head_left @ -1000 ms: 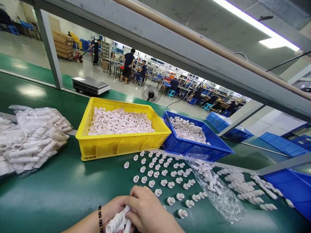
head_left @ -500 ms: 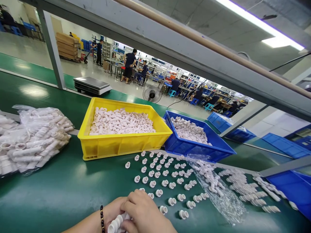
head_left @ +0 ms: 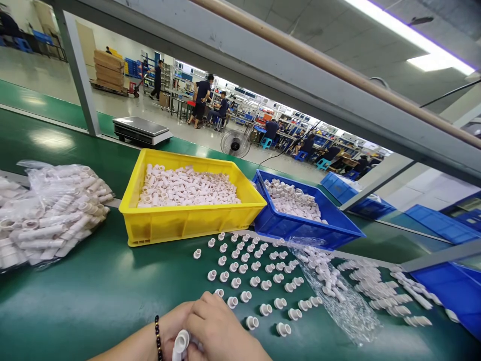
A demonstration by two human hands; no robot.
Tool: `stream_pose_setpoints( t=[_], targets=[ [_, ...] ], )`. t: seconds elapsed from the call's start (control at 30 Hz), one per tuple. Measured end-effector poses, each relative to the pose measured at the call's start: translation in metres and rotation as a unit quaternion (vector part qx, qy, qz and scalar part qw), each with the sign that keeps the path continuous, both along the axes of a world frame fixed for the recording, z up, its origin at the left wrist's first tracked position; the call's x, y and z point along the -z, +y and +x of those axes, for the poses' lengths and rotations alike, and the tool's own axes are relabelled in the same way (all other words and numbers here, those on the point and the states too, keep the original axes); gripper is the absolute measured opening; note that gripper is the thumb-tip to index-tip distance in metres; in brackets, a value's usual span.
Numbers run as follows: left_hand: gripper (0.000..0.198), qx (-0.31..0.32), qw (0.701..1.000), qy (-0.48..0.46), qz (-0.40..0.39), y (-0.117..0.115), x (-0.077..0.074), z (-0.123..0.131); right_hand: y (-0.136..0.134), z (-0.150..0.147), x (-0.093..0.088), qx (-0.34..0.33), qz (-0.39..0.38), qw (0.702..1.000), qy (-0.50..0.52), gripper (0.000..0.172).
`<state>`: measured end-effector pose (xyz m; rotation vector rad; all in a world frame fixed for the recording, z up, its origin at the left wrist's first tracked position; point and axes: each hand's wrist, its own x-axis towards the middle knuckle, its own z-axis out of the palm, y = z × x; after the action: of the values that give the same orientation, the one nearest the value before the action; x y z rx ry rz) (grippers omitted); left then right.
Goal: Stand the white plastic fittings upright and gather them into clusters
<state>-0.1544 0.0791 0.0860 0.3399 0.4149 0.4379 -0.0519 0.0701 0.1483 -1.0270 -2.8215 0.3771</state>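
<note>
My left hand (head_left: 176,321), with a dark beaded bracelet at its wrist, is closed around white plastic pipe fittings (head_left: 182,340). One round open end points up toward me; the rest are mostly hidden by my fingers. My right hand (head_left: 221,323) lies over my left, its fingers curled onto the same fittings. How its fingertips grip is hidden. Just beyond my hands, many small flanged white fittings (head_left: 265,309) stand spaced apart on the green tabletop (head_left: 93,306).
A yellow bin (head_left: 195,223) and a blue bin (head_left: 300,229), both full of white fittings, stand behind. At left lies a clear bag (head_left: 56,215) of white tubes; at right, a plastic bag (head_left: 349,311) and piled pieces (head_left: 379,288). A scale (head_left: 142,128) sits farther back.
The held fittings have turned: a row of them showed lower left between my hands, and now one open end tilts upward. Both hands stay in nearly the same place.
</note>
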Motion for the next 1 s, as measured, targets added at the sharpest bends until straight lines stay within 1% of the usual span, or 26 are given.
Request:
stream_pose_setpoints(
  t=[0.07,0.1,0.17,0.27,0.33,0.4,0.53,0.6,0.67,0.77,0.87,1.0],
  targets=[
    [0.025,0.008,0.998,0.025,-0.065,0.0,0.002,-0.001,0.001,0.002,-0.001,0.01,0.0,1.0,0.021,0.019],
    [0.026,0.014,0.996,0.036,-0.083,0.0,0.002,-0.002,0.001,0.003,-0.004,0.019,-0.007,0.999,0.033,0.018],
    [0.029,0.027,0.995,0.047,-0.085,0.002,0.003,-0.003,0.002,0.008,-0.015,0.046,-0.036,0.997,0.054,0.017],
    [0.04,0.051,0.991,0.082,-0.089,0.004,0.0,-0.005,0.006,0.016,-0.036,0.086,-0.084,0.991,0.064,0.015],
    [0.046,0.058,0.991,0.09,-0.085,0.006,-0.004,-0.005,0.009,0.021,-0.047,0.093,-0.1,0.989,0.064,0.011],
    [0.053,0.064,0.992,0.076,-0.081,0.008,-0.008,-0.006,0.013,0.026,-0.052,0.095,-0.11,0.988,0.061,0.009],
    [0.07,0.071,0.993,0.024,-0.086,0.008,-0.012,-0.008,0.017,0.032,-0.052,0.116,-0.123,0.985,0.046,0.007],
    [0.068,0.066,0.993,0.005,-0.095,0.008,-0.01,-0.009,0.018,0.034,-0.052,0.123,-0.122,0.984,0.039,0.01],
    [0.062,0.053,0.993,0.001,-0.102,0.006,-0.007,-0.008,0.018,0.034,-0.052,0.124,-0.12,0.984,0.031,0.011],
    [0.056,0.028,0.995,0.031,-0.092,0.005,0.001,-0.006,0.018,0.031,-0.051,0.117,-0.124,0.985,0.014,0.006],
    [0.057,0.011,0.995,0.066,-0.077,0.003,0.006,-0.003,0.017,0.028,-0.047,0.119,-0.121,0.986,-0.002,0.008],
    [0.06,0.011,0.995,0.069,-0.071,0.004,0.007,-0.003,0.015,0.027,-0.042,0.121,-0.123,0.985,0.01,0.007]
  ],
)
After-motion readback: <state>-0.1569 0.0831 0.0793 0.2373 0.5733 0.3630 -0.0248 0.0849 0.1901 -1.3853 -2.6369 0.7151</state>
